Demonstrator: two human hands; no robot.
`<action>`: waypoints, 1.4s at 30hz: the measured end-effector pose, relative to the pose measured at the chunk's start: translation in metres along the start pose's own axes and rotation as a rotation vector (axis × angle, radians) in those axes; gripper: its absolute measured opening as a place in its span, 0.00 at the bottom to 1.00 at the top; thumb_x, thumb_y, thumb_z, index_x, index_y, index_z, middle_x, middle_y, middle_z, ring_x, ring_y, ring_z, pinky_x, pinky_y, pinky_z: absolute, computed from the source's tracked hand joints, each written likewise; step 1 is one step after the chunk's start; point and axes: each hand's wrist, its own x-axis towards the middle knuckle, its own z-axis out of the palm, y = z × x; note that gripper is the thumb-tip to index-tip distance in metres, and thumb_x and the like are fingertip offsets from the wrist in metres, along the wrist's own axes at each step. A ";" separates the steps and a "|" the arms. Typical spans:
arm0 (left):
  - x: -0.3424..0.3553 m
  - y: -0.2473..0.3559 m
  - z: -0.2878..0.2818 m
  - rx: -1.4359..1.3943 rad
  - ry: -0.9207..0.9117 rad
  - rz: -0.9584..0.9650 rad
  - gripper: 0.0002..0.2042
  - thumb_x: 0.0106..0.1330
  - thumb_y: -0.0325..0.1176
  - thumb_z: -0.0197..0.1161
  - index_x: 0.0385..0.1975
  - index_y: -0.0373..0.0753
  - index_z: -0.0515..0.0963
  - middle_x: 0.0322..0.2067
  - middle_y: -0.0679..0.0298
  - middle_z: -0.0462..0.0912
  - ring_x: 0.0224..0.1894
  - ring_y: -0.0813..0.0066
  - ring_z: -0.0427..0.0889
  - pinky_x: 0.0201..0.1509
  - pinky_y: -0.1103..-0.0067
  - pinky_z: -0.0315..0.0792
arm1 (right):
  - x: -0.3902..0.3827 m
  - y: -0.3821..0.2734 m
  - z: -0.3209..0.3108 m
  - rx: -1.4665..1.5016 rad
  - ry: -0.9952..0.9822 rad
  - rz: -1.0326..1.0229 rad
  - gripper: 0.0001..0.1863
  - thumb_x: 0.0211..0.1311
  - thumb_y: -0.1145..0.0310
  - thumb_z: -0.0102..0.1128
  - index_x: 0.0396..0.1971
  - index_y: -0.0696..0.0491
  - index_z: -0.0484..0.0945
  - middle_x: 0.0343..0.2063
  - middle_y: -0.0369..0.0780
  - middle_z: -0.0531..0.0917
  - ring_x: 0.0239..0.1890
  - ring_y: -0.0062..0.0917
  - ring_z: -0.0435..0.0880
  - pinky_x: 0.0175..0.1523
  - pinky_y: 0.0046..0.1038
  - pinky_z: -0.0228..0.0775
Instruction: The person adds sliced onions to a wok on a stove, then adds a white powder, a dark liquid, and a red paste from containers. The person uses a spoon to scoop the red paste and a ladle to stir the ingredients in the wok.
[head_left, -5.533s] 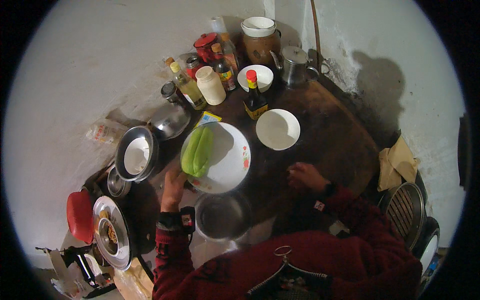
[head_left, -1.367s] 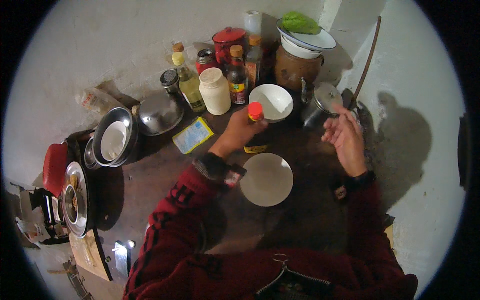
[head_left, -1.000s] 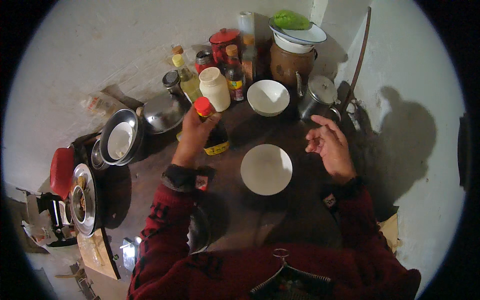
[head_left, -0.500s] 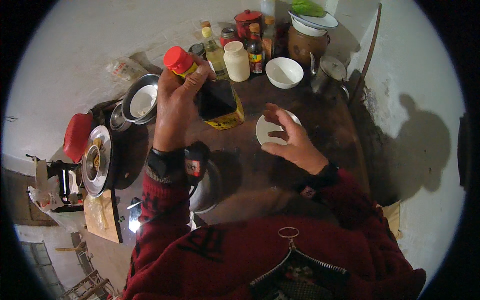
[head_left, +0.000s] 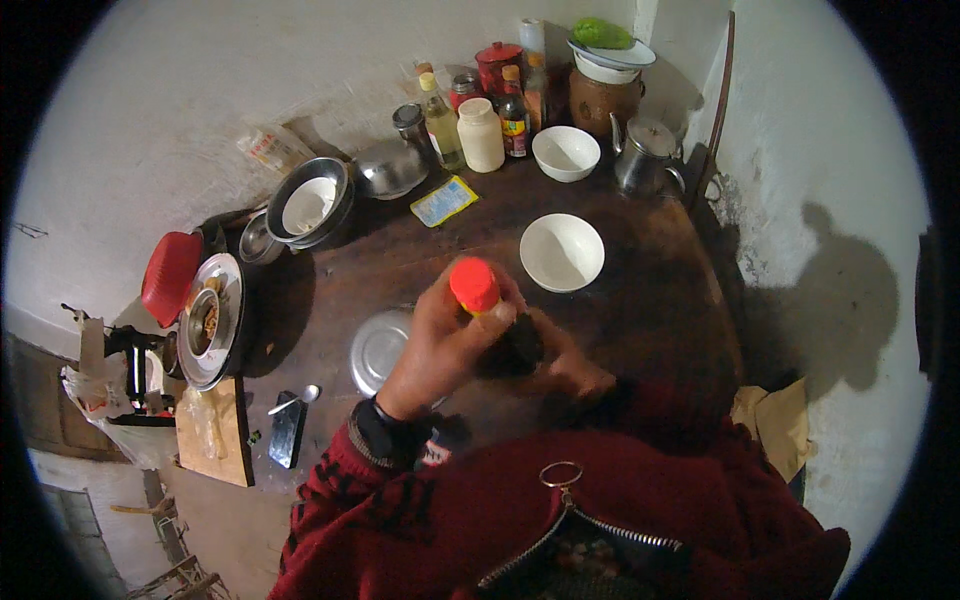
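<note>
Close in front of my chest is a squarish bottle of dark liquid (head_left: 515, 350) with a bright red cap. My left hand (head_left: 440, 340) is wrapped around its upper part, just below the cap, with the thumb across the front. On the bottle's other side, my right hand (head_left: 572, 368) cups the lower body; its fingers are partly hidden. An empty white bowl (head_left: 562, 253) stands just beyond the hands. Beside my left wrist lies a round metal lid or dish (head_left: 380, 352), partly covered by the forearm.
Along the wall stand a cream jar (head_left: 480, 138), sauce bottles (head_left: 513, 115), another white bowl (head_left: 566, 155) and a metal teapot (head_left: 645, 160). A yellow-blue packet (head_left: 445, 202) lies before them. At left are nested basins (head_left: 340, 205), an enamel plate (head_left: 225, 335), a phone (head_left: 287, 435) and a cutting board (head_left: 228, 435).
My left hand has brought the bottle from the back of the table toward my chest. The right hand has left its place over the white bowl and taken hold of the bottle's body.
</note>
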 end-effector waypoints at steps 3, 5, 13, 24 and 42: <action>-0.018 -0.004 -0.007 -0.149 0.028 0.059 0.20 0.60 0.45 0.59 0.43 0.36 0.68 0.37 0.61 0.75 0.41 0.73 0.73 0.47 0.78 0.66 | -0.008 0.006 0.013 -0.040 -0.070 0.012 0.36 0.43 0.66 0.72 0.52 0.53 0.63 0.46 0.39 0.72 0.49 0.25 0.72 0.53 0.31 0.65; -0.030 -0.006 -0.017 -0.170 0.035 0.052 0.21 0.61 0.47 0.58 0.44 0.36 0.68 0.37 0.58 0.76 0.41 0.69 0.74 0.47 0.77 0.67 | -0.013 0.010 0.023 0.035 -0.081 0.058 0.36 0.43 0.66 0.72 0.53 0.53 0.62 0.47 0.39 0.71 0.50 0.25 0.71 0.54 0.30 0.64; -0.068 -0.014 -0.034 -0.256 0.044 0.121 0.19 0.59 0.42 0.61 0.43 0.35 0.68 0.37 0.56 0.76 0.40 0.68 0.76 0.45 0.74 0.69 | -0.022 0.021 0.054 -0.208 -0.121 0.067 0.39 0.45 0.65 0.71 0.55 0.53 0.57 0.47 0.40 0.71 0.49 0.26 0.72 0.52 0.30 0.66; -0.106 0.006 0.005 -0.092 0.287 0.077 0.18 0.57 0.40 0.63 0.41 0.36 0.69 0.44 0.51 0.75 0.46 0.61 0.75 0.51 0.69 0.68 | -0.029 0.005 0.056 -0.279 -0.302 -0.272 0.15 0.44 0.66 0.68 0.32 0.54 0.75 0.23 0.36 0.80 0.26 0.22 0.77 0.33 0.26 0.69; -0.283 0.005 -0.112 -0.070 0.317 0.280 0.17 0.59 0.44 0.55 0.33 0.32 0.75 0.51 0.48 0.69 0.52 0.59 0.71 0.57 0.67 0.63 | -0.024 0.090 0.218 -0.310 -0.498 0.011 0.33 0.41 0.65 0.74 0.48 0.55 0.66 0.41 0.39 0.76 0.45 0.22 0.74 0.51 0.27 0.67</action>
